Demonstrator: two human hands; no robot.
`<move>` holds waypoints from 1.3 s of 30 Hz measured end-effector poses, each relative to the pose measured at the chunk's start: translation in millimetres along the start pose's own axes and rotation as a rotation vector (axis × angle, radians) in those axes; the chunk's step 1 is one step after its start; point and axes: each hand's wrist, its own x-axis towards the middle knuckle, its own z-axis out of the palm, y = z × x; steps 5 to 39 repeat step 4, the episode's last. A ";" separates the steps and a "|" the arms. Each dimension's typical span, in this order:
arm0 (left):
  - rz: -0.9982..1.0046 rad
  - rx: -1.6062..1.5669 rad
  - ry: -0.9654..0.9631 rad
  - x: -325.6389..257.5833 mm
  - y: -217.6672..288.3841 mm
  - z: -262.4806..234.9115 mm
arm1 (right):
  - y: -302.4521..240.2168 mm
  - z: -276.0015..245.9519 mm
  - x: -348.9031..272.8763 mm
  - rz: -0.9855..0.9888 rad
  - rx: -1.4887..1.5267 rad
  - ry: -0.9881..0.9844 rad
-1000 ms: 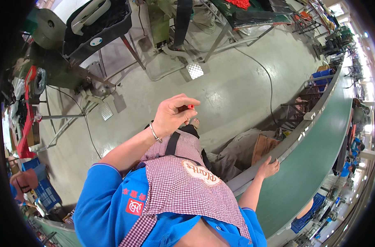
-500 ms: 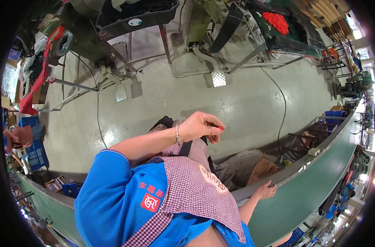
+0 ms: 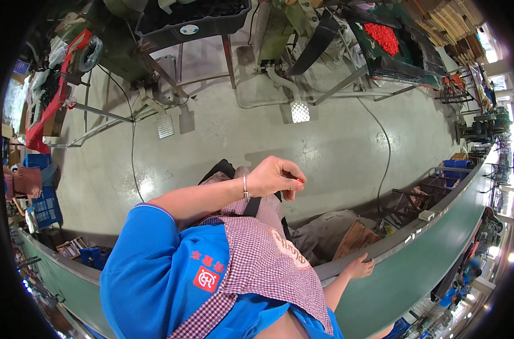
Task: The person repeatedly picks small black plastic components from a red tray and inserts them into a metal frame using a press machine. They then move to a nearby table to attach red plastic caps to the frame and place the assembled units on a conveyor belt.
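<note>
My left hand [image 3: 271, 176] is raised in front of my chest, fingers pinched on a small red piece [image 3: 299, 181]. A thin bracelet [image 3: 245, 187] sits on that wrist. My right hand [image 3: 358, 266] rests flat on the near edge of a green conveyor belt [image 3: 420, 271] and holds nothing. I wear a blue shirt and a checked apron [image 3: 251, 254]. My legs and dark shoes show below the left hand.
Across the grey floor stand work machines with dark trays [image 3: 189, 22] and foot pedals [image 3: 165, 126] [image 3: 300, 111]. A bin of red parts [image 3: 385, 37] is at the upper right. Blue crates [image 3: 42, 203] stand at the left. Sacks and cardboard [image 3: 355, 240] lie beside the belt.
The view has swung, bringing the machines closer into sight. My left hand stays raised and pinched on the red piece, a little lower and further right. My right hand stays on the belt edge.
</note>
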 end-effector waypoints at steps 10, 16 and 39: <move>-0.059 -0.017 -0.002 1.0 0.5 -2.8 | -0.8 -1.4 -0.6 0.018 0.000 -0.015; -0.059 -0.017 -0.002 1.0 0.5 -2.8 | -0.8 -1.4 -0.6 0.018 0.000 -0.015; -0.059 -0.017 -0.002 1.0 0.5 -2.8 | -0.8 -1.4 -0.6 0.018 0.000 -0.015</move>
